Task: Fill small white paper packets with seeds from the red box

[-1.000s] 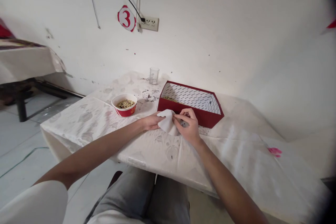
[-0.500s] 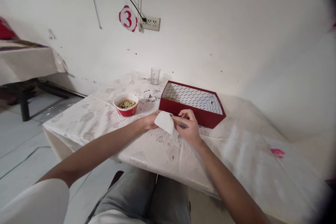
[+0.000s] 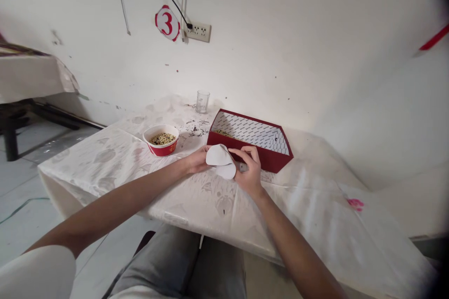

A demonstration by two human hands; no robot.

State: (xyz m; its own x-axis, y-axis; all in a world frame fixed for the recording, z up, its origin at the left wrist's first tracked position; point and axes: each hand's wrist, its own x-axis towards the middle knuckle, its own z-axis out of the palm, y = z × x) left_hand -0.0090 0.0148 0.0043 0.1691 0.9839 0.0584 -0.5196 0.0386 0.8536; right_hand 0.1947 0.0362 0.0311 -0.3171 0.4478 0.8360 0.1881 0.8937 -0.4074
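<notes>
Between my hands, above the near edge of the box, is a thin white paper-like piece with two rounded flaps, one overlapping the other. My left hand grips its left side, with the fingertips partly hidden behind it. At its right edge, my right hand pinches with thumb and forefinger while the other fingers are curled. Just behind the hands stands an open dark red box with a white patterned lining and some seeds or grains at its left end. A red and white bowl of mixed pale and dark grains sits to the left.
A clear drinking glass stands at the back of the cloth-covered table. Dark bits lie scattered between bowl and box. Behind is a white wall with a socket strip; another table stands at the left.
The white piece has gone from one broad flap to two rounded, overlapping flaps. My right fingers have shifted along its edge. The whole scene has slid slightly left in view.
</notes>
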